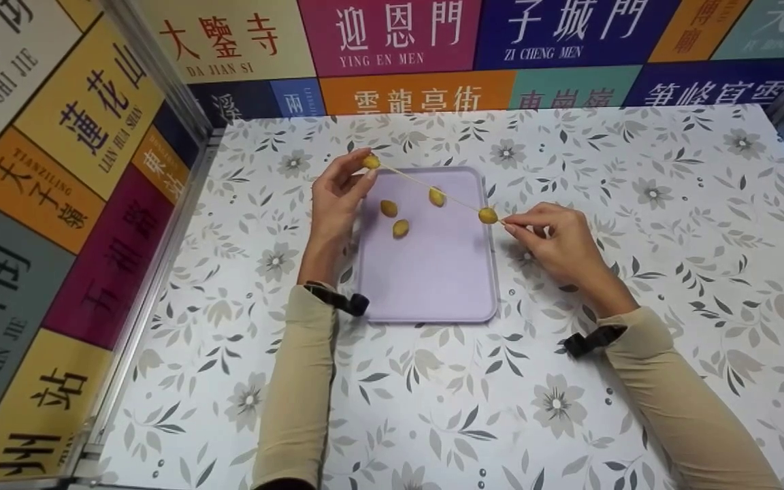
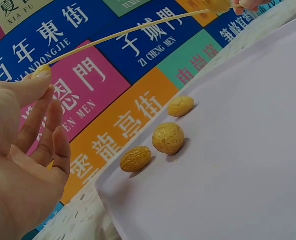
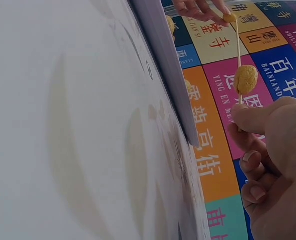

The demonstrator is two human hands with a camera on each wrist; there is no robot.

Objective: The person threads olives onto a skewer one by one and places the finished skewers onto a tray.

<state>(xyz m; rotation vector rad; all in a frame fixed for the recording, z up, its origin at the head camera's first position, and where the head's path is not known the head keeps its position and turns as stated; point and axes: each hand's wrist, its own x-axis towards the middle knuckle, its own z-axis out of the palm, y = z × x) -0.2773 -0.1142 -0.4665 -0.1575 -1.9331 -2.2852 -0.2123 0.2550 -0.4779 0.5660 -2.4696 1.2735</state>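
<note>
A thin wooden skewer [image 1: 411,180] is held slanting above a lilac tray [image 1: 426,286]. My left hand [image 1: 339,190] pinches a small, wrinkled yellow fruit [image 1: 371,161] at the skewer's far left end. At the other end, my right hand [image 1: 555,238] grips the skewer between thumb and forefinger. Just beyond those fingertips, another yellow fruit [image 3: 246,79] is threaded on the stick. Three more loose fruits lie on the tray: one [image 2: 135,159] nearest its corner, a rounder-looking one [image 2: 168,138] beside it, and a third [image 2: 181,106] farther along.
The tray lies on a table [image 1: 433,395] covered in a grey leaf-and-flower print. Colourful panels [image 1: 392,34] with printed characters stand along the back and the left side. A dark camera strap [image 1: 596,339] is worn on each wrist.
</note>
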